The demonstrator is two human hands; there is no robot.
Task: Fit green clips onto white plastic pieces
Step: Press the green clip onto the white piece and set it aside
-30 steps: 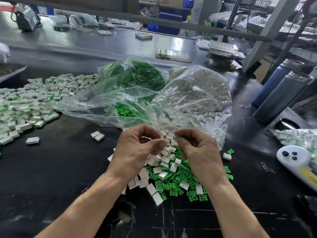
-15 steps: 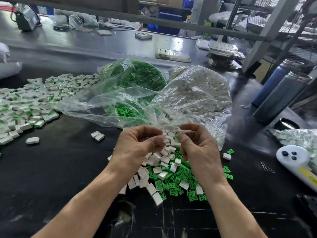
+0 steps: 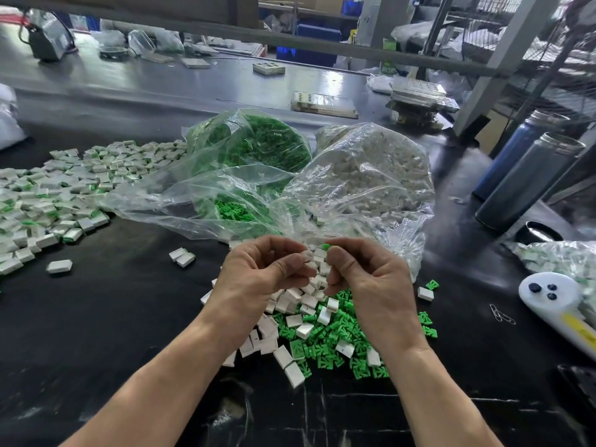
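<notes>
I have both hands raised over the black work table (image 3: pixel 96 317), just above the loose mixed heap of small green plastic clips (image 3: pixel 325 346) and white rectangular plastic pieces (image 3: pixel 292 321) lying between my wrists. Behind the hands, nearly touching the knuckles, sprawl two clear plastic bags: the bag of green clips (image 3: pixel 251 150) on the left and the bag of white pieces (image 3: pixel 371 175) on the right, so forward room is tight. To the left the dark table lies bare up to a wide spread of finished white pieces with green showing at their edges (image 3: pixel 64 188); two stray pieces (image 3: pixel 182 257) sit between. To the right stand two tall dark metal flasks (image 3: pixel 529 179), with a white plastic device with dark buttons (image 3: pixel 554 298) and paper clips (image 3: pixel 501 314) nearer me.

Against half a second ago, my hands have closed in toward each other, and a green tip now shows at the right fingertips.

My left hand (image 3: pixel 258 272) has its fingers curled, thumb pressed to forefinger; I cannot tell what it pinches. My right hand (image 3: pixel 371 275) pinches a single small bright green clip (image 3: pixel 326 247), only its top edge peeking above the fingers, close to the left hand's fingertips.
</notes>
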